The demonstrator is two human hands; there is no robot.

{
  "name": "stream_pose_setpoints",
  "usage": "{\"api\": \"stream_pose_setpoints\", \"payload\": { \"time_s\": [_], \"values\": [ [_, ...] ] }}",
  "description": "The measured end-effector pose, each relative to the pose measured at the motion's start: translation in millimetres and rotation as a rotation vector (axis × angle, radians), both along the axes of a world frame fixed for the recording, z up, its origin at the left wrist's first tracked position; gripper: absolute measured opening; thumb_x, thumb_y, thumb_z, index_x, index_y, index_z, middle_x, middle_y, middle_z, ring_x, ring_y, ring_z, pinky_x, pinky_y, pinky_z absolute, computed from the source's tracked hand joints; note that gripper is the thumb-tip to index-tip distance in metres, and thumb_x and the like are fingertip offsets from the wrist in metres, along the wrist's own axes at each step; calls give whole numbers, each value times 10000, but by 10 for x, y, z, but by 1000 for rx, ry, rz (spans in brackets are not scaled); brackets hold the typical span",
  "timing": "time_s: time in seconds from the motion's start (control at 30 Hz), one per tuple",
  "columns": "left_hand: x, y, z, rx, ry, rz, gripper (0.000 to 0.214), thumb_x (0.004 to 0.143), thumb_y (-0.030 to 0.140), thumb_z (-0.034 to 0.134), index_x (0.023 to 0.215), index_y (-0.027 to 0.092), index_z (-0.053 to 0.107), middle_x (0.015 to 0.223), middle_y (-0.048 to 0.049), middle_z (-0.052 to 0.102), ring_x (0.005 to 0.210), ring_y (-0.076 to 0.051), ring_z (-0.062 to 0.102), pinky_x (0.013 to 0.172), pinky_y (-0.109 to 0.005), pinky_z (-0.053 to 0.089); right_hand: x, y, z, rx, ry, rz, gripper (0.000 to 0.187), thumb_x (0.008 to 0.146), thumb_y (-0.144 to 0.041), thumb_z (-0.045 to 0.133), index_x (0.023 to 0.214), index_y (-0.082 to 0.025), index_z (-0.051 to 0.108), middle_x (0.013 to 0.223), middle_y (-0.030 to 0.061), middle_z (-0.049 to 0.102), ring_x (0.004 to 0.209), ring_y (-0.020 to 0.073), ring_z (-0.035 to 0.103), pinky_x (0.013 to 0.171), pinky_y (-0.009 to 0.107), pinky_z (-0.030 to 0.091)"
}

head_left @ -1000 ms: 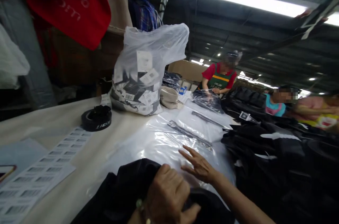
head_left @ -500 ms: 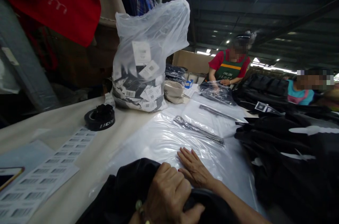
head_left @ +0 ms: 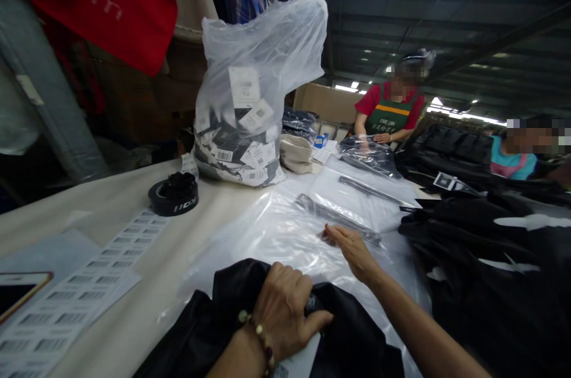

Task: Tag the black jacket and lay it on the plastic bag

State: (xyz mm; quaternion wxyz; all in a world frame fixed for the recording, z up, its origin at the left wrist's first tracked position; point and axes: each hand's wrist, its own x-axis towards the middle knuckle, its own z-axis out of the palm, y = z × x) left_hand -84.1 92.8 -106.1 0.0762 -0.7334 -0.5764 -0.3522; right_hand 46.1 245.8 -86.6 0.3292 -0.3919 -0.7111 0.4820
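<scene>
Head view was kinda busy, but the main bit was easy enough to read. The person's left hand (head_left: 285, 309), with a beaded bracelet (head_left: 264, 339) on the wrist, was closed tight around a bunched black garment (head_left: 190, 330) at the near edge of the picture. Some pale tag or paper (head_left: 301, 360) poked out under that hand. The right hand (head_left: 352, 250) was farther forward over a spread of clear plastic (head_left: 250, 241), fingers narrow and drawn together near a dark printed strip (head_left: 341, 220). Fingertips were pretty blurry there, so I honestly couldn't tell if they had a pinch of the film or were just touching it.

Over on the left of the pale surface (head_left: 218, 205) were a black roll (head_left: 173, 194) with white lettering, a long sheet of barcode labels (head_left: 82, 286) and a phone (head_left: 18, 294). Behind the plastic stood a big see-through bag (head_left: 263, 56) stuffed with tags, right next to a beige pouch (head_left: 294, 155). A heap of black garments (head_left: 473, 247) filled the right side. Farther back, a co-worker in a green apron (head_left: 388, 119) had both hands on a plastic-wrapped dark bundle (head_left: 372, 158).
</scene>
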Motion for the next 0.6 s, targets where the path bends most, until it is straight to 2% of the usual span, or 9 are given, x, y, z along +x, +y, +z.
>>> {"api": "stream_pose_setpoints", "payload": {
  "time_s": [0.1, 0.17, 0.23, 0.3, 0.33, 0.4, 0.47, 0.53, 0.6],
  "values": [
    [-1, 48, -17, -193, 33, 38, 273, 903, 302, 388, 754, 152, 560, 701, -49, 584, 684, -208, 527, 680, -387, 387, -34, -115, 183, 0, 51, -10, 454, 709, -611, 573, 623, -168, 627, 612, 1, 560, 617, 130, 454, 631, 279, 361],
    [7, 61, 4, -301, 60, 41, 300, 920, 265, 324, 986, 129, 584, 786, -73, 615, 753, -230, 552, 739, -428, 406, -62, -253, 279, -8, 59, 25, 454, 708, -602, 577, 590, -166, 612, 580, -2, 541, 589, 126, 443, 603, 275, 355],
    [12, 67, 22, -378, 69, 21, 375, 920, 280, 328, 1230, 136, 483, 893, -92, 638, 827, -255, 573, 793, -473, 412, -99, -399, 359, 4, 63, 51, 456, 726, -590, 564, 565, -165, 597, 569, -1, 533, 585, 124, 449, 600, 271, 361],
    [4, 84, 7, -431, 25, 24, 443, 918, 288, 332, 1337, 152, 378, 1094, -135, 616, 942, -286, 580, 847, -512, 407, -138, -521, 425, 37, 69, 51, 460, 751, -583, 539, 561, -167, 585, 575, 0, 538, 593, 123, 463, 612, 268, 375],
    [-7, 102, -17, -441, -31, 59, 474, 916, 288, 334, 1365, 136, 331, 1219, -171, 555, 1022, -305, 564, 876, -522, 400, -155, -567, 452, 59, 69, 43, 458, 763, -580, 526, 572, -168, 586, 587, 3, 550, 603, 125, 475, 623, 267, 384],
    [-45, 153, -90, -396, -201, 191, 561, 914, 298, 331, 1413, 83, 191, 1415, -249, 323, 1174, -334, 483, 924, -518, 393, -176, -632, 487, 112, 58, 21, 452, 782, -575, 500, 602, -170, 590, 620, 13, 581, 629, 133, 505, 645, 268, 403],
    [-100, 217, -172, -253, -414, 310, 644, 916, 312, 332, 1437, 95, 22, 1480, -271, 105, 1253, -333, 411, 938, -493, 409, -183, -674, 493, 174, 28, -5, 449, 807, -568, 462, 633, -174, 588, 652, 20, 601, 649, 138, 525, 665, 268, 417],
    [-167, 271, -226, -49, -591, 357, 694, 915, 317, 356, 1437, 177, -79, 1500, -240, -24, 1299, -320, 351, 946, -473, 421, -183, -715, 472, 246, -27, -21, 444, 837, -551, 418, 648, -181, 574, 662, 16, 598, 656, 137, 530, 672, 265, 420],
    [-247, 300, -226, 128, -645, 376, 731, 902, 291, 408, 1438, 210, -83, 1507, -213, -59, 1360, -315, 217, 1002, -480, 377, -189, -769, 434, 328, -104, -28, 442, 870, -526, 365, 637, -190, 535, 627, -2, 555, 620, 128, 508, 637, 256, 411]
  ]
}}
